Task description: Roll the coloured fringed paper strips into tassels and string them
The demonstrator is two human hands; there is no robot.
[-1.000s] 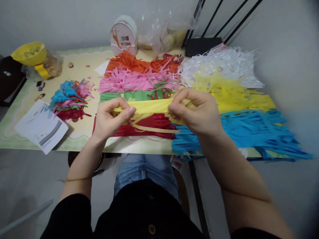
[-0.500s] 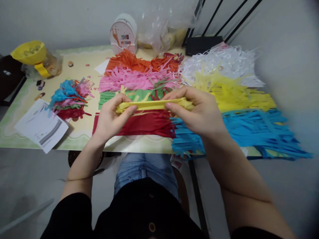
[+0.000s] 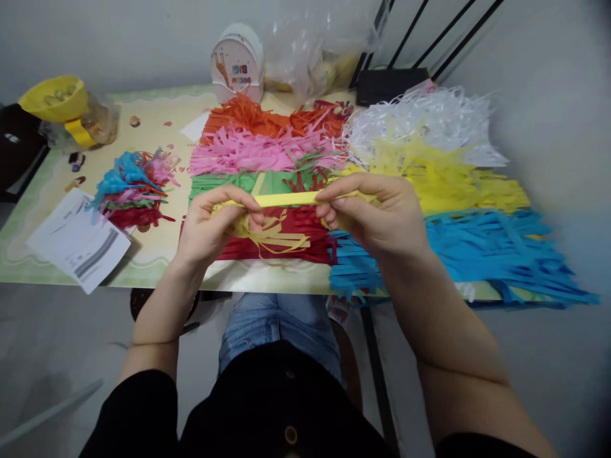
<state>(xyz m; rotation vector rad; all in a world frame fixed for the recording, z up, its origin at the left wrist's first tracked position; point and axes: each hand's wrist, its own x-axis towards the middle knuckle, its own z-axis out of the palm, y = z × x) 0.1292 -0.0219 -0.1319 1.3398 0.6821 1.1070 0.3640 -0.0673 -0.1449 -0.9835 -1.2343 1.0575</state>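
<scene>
A narrow folded yellow paper strip (image 3: 287, 200) is stretched level between my hands. My left hand (image 3: 214, 219) pinches its left end, and my right hand (image 3: 375, 210) pinches the right end. Thin yellow fringes (image 3: 281, 240) dangle below, near my left fingers. Under the strip lie green fringed paper (image 3: 272, 182) and red fringed paper (image 3: 267, 245). Pink (image 3: 258, 151) and orange (image 3: 252, 119) fringed sheets lie farther back. To the right are white (image 3: 424, 124), yellow (image 3: 443, 178) and blue (image 3: 496, 245) fringed sheets.
A small multicoloured tassel pile (image 3: 133, 187) and a white labelled packet (image 3: 79, 240) lie on the table (image 3: 147, 261) at left. Behind them stands a yellow funnel (image 3: 55, 105). A white round box (image 3: 237, 63), plastic bag (image 3: 312, 57) and black box (image 3: 389, 86) line the back.
The yellow piece between my hands looks narrower, and its fringes now hang down over the red paper. My left fingers have curled more around it.
</scene>
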